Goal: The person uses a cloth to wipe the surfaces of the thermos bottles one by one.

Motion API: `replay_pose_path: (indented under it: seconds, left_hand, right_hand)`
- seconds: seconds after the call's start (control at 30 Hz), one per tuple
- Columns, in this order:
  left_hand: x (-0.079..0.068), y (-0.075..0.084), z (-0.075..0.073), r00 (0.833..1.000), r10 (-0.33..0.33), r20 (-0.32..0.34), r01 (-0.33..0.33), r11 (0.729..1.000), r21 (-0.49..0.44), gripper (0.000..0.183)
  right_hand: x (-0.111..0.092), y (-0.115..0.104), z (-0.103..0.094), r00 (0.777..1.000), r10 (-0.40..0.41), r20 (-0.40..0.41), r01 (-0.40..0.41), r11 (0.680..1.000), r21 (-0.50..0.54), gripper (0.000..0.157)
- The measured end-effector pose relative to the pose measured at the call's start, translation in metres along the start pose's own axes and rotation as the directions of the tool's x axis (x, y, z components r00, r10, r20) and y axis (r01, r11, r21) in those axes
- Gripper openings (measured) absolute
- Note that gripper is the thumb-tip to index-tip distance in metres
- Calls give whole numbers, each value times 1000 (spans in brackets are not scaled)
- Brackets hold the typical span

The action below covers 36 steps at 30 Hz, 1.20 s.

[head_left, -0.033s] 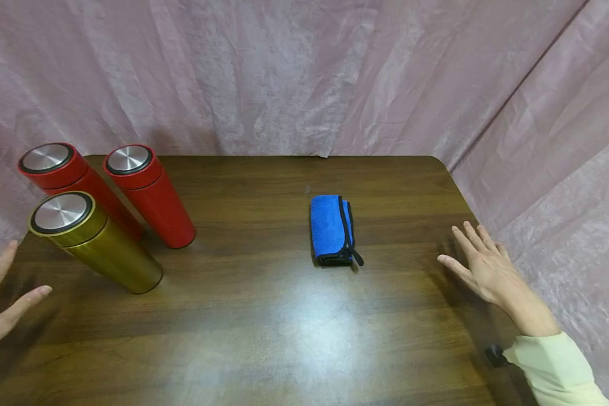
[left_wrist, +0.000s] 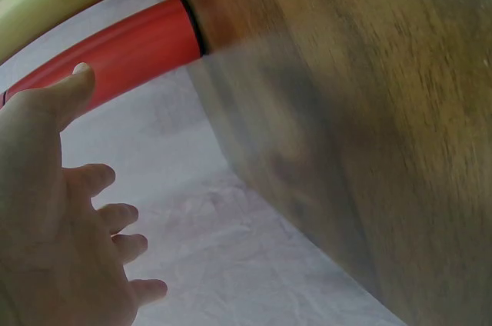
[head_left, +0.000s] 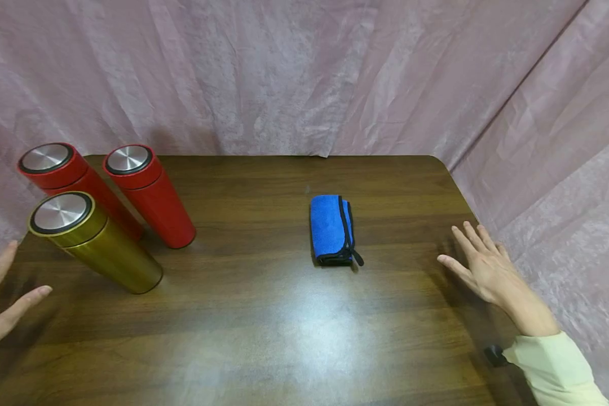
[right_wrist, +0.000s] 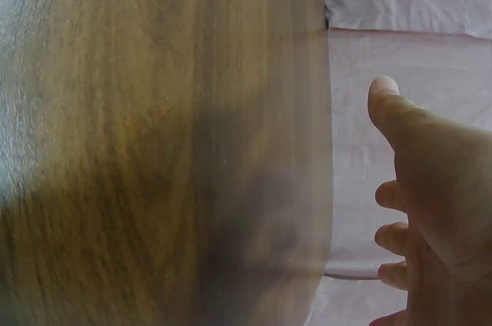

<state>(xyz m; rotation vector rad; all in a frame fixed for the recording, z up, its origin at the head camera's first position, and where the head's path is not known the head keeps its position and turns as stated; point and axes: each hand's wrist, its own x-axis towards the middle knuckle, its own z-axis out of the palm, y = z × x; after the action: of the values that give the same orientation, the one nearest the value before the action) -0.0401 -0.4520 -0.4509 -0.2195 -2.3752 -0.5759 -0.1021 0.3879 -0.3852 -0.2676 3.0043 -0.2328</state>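
Observation:
At the left edge of the head view, my left hand (head_left: 0,304) is held with fingers spread and holds nothing. Nearest to it stands a gold thermos flask (head_left: 109,248) with a steel-topped lid. Behind that are two red thermos flasks, one at the far left (head_left: 96,180) partly hidden by the gold one, the other (head_left: 157,203) a little to its right. My right hand (head_left: 487,273) hovers over the table's right side, fingers stretched out, with nothing in it. Between the hands lies a folded blue cloth (head_left: 327,228) with black edging and a small black loop.
A brown wood-grain table (head_left: 243,327) carries the flasks and cloth; a bright glare spot shows on its front middle. Pink curtains (head_left: 284,73) hang right behind its far edge and along the right side. Its far right corner is rounded.

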Motion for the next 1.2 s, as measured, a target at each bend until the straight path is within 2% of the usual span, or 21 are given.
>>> replay_pose_path:
  seconds: [0.27, 0.43, 0.53, 0.6, 0.67, 0.73, 0.77, 0.83, 0.9, 0.93, 0.97, 1.03, 1.2]
  left_hand:
    - [7, 33, -10, 1000, -24, 4, 24, 999, -32, 110]
    - [10, 41, -11, 1000, -2, -24, 1, 1000, -22, 108]
    - [14, 51, -8, 999, 6, -52, -9, 998, -61, 102]
    - [16, 59, -7, 997, -25, -68, 16, 993, -116, 94]
    - [17, 70, -5, 991, -108, -76, 93, 979, -180, 75]
    - [17, 80, -5, 969, -236, -69, 214, 947, -242, 55]
    - [15, 83, -4, 947, -315, -67, 286, 917, -278, 47]
    - [16, 93, -4, 893, -447, -44, 409, 850, -333, 43]
    - [19, 102, -3, 844, -535, -25, 484, 782, -393, 43]
    - [20, 108, -2, 830, -558, -18, 503, 761, -409, 43]
    - [22, 113, -2, 823, -568, -18, 508, 750, -424, 42]
    - [27, 126, -1, 825, -564, -21, 501, 749, -434, 42]
    - [31, 148, 3, 834, -549, -41, 489, 773, -405, 39]
  right_hand:
    - [-4, -5, 3, 1000, -3, 5, 3, 1000, 17, 85]
    - [1, -17, 4, 996, -41, -79, 46, 998, 54, 80]
    - [8, -31, 4, 990, -55, -133, 67, 994, 88, 74]
    - [14, -44, 3, 988, -52, -143, 71, 989, 129, 72]
    - [21, -58, 2, 989, -45, -138, 70, 980, 184, 70]
    - [30, -73, 2, 991, -44, -126, 73, 967, 242, 68]
    - [35, -81, 2, 992, -45, -115, 76, 959, 273, 67]
    - [44, -95, 3, 994, -46, -101, 76, 943, 324, 66]
    - [53, -107, 5, 996, -36, -86, 66, 927, 369, 64]
    - [57, -113, 5, 997, -29, -77, 57, 920, 389, 64]
    - [62, -118, 5, 997, -25, -68, 50, 912, 407, 63]
    - [71, -128, 5, 999, -14, -48, 34, 897, 441, 62]
    - [93, -147, 7, 1000, 2, 29, -17, 861, 508, 65]
